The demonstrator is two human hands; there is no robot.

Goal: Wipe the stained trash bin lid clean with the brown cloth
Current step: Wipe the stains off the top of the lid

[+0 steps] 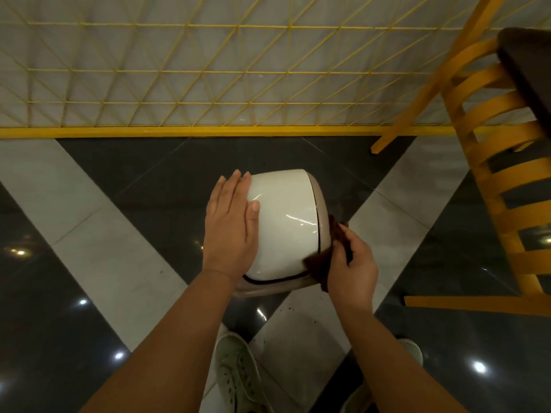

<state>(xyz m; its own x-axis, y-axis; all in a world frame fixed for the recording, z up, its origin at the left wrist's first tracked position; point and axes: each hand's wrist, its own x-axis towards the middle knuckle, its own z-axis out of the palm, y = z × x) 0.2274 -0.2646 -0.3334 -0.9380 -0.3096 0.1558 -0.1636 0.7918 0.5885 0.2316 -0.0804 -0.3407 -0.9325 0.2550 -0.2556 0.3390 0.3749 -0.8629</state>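
From the head view, looking straight down, the trash bin lid (pixel 283 222) sits on its bin on the floor (pixel 89 234), where a dark tile meets a pale diagonal band, not far from the yellow mesh fence (pixel 208 84) along the floor's far edge. The left hand (pixel 231 225) lies flat on the lid's left side, fingers straight and together, thumb spread onto the white top; I'd say it is there to steady the bin against the push of wiping. The right hand (pixel 353 263) has its fingers curled round the bunched brown cloth (pixel 323 257), pressing it to the lid's near right corner, at the seam between the white top and the beige rim. The white surface looks glossy, and no stain shows on it from here. A yellow wooden chair (pixel 492 174) stands to the right. The person's pale shoes (pixel 238 374) show below.
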